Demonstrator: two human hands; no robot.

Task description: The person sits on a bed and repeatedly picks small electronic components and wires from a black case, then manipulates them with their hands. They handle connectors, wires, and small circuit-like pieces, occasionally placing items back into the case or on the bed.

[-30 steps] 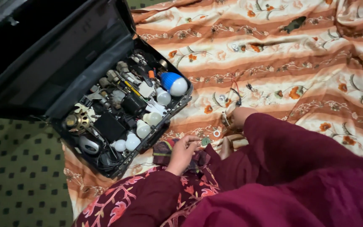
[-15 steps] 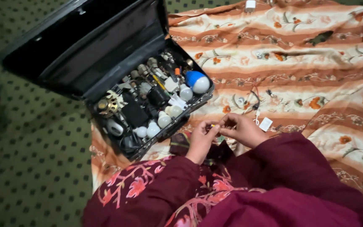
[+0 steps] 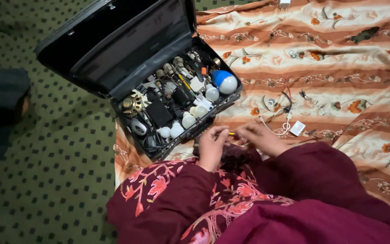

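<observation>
**Both hands meet on a small yellow part beside the open case**

We see the left hand (image 3: 211,145) and right hand (image 3: 259,137) brought together low in the head view, over the striped floral cloth (image 3: 339,77); between their fingertips sits a small yellow part (image 3: 232,133), too small and blurred to identify; left fingers are curled and pressed together at its left end, apparently pinching it; right fingers are bunched toward its other end, but we cannot tell whether they actually grip it.

Both arms wear dark red sleeves (image 3: 294,180) with floral embroidery on the left one.

Just left of the hands lies the open black case (image 3: 118,45), lid tilted back, its tray packed with white bulbs (image 3: 177,130), a blue-and-white bulb (image 3: 225,82), a brass-coloured round part (image 3: 132,105) and dark blocks; case rests half on the cloth, half on the green dotted carpet (image 3: 59,171).

Just right of the hands, on the cloth: a white cable (image 3: 274,131) leading to a small white square piece (image 3: 297,128), with a tangle of red and black wires (image 3: 286,100) beyond it.
</observation>
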